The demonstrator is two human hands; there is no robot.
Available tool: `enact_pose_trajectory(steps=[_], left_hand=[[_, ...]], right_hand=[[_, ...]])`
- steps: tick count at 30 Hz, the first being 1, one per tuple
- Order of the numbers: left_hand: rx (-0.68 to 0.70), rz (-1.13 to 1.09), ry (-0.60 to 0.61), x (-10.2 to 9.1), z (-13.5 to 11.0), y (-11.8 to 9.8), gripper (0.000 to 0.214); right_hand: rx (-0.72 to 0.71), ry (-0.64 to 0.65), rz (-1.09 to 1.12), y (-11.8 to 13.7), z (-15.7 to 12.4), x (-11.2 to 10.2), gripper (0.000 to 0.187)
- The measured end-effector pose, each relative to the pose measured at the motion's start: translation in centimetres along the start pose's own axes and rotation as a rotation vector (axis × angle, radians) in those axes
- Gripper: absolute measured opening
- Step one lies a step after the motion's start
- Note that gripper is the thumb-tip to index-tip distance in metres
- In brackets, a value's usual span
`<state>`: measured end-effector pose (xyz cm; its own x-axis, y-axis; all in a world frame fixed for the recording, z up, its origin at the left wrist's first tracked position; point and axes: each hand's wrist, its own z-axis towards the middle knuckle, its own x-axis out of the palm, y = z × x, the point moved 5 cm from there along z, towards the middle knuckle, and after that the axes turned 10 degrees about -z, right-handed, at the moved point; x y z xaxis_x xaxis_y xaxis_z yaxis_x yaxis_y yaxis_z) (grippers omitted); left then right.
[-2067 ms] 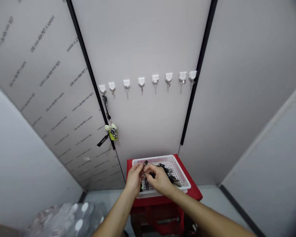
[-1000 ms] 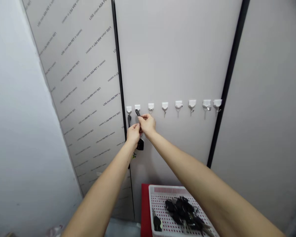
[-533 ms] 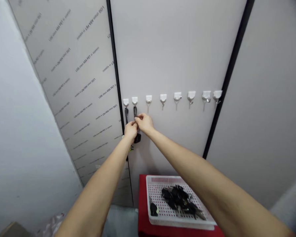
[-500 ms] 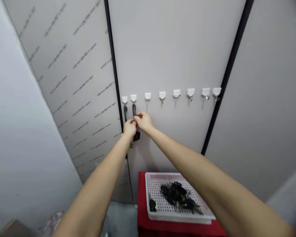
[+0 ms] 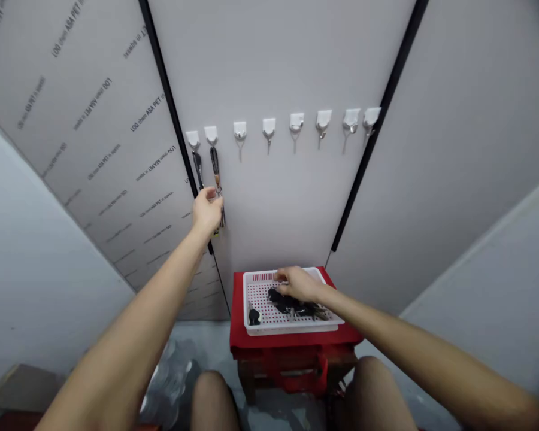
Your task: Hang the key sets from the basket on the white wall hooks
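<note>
My left hand (image 5: 208,209) is closed at the metal ring of a keychain, thumb and finger pinched close together. The keychain's dark strap (image 5: 214,163) hangs from the second white hook (image 5: 211,134). Beside it, another dark strap (image 5: 198,169) hangs from the leftmost hook (image 5: 193,139), its lower part behind my hand. My right hand (image 5: 299,283) reaches over a white perforated basket (image 5: 291,330), fingers apart and slightly bent, just above a pile of black-headed keys (image 5: 290,304). One black key (image 5: 254,316) lies apart at the basket's left.
More white hooks (image 5: 269,126) run in a row to the right along the grey panel. Under the basket is a stool with a red cloth (image 5: 269,342). My knees are close to it. A cardboard box (image 5: 20,386) and clear plastic items (image 5: 168,371) are at lower left.
My right hand has left the hanging keychain and moved down to the basket. My left hand stays at the keychain. The view has tilted down and shifted right.
</note>
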<state>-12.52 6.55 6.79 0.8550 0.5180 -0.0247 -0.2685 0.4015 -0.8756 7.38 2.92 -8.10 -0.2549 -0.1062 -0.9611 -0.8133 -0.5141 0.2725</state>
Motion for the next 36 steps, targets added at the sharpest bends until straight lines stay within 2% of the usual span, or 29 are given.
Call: enact_pose_trajectory(steps=[2,5,10,14,16,18,22,26,30,32,36], left_hand=[[0.003,0.003,0.005,-0.4,-1.7,0.7,0.027],[-0.080,-0.044,0.071,-0.3,-4.6,2.6,0.022],[-0.194,0.002,0.326,1.7,-10.2,6.1,0.015],[-0.202,0.163,0.564,3.5,-14.0,8.0,0.017],[-0.169,0.265,0.675,4.4,-15.5,8.5,0.020],[-0.120,0.397,0.764,5.3,-16.6,9.1,0.025],[-0.041,0.654,0.878,6.6,-18.2,10.6,0.032],[-0.015,0.758,0.898,6.9,-18.7,11.3,0.030],[-0.057,0.783,0.929,6.5,-18.6,11.3,0.029],[-0.062,0.767,0.940,6.4,-18.6,11.1,0.030],[-0.077,0.708,0.930,6.1,-18.4,10.8,0.030]], right_hand=[[-0.032,0.034,-0.120,-0.5,-1.0,1.4,0.028],[-0.070,0.035,-0.277,0.0,-1.7,2.5,0.033],[-0.046,0.025,-0.335,0.5,-1.3,2.3,0.031],[0.099,-0.012,-0.294,-2.4,-1.2,0.6,0.027],[0.198,0.014,-0.265,-4.3,-1.6,0.1,0.028],[0.222,0.058,-0.207,-5.3,-2.1,0.2,0.029],[0.108,0.051,-0.083,-4.7,-2.6,1.0,0.035],[0.097,0.035,-0.060,-4.0,-2.6,1.5,0.036],[0.130,0.026,-0.094,-4.0,-2.3,1.5,0.035],[0.064,0.001,-0.124,-3.6,-2.1,1.4,0.036],[-0.075,0.062,-0.137,-2.6,-1.7,1.7,0.033]])
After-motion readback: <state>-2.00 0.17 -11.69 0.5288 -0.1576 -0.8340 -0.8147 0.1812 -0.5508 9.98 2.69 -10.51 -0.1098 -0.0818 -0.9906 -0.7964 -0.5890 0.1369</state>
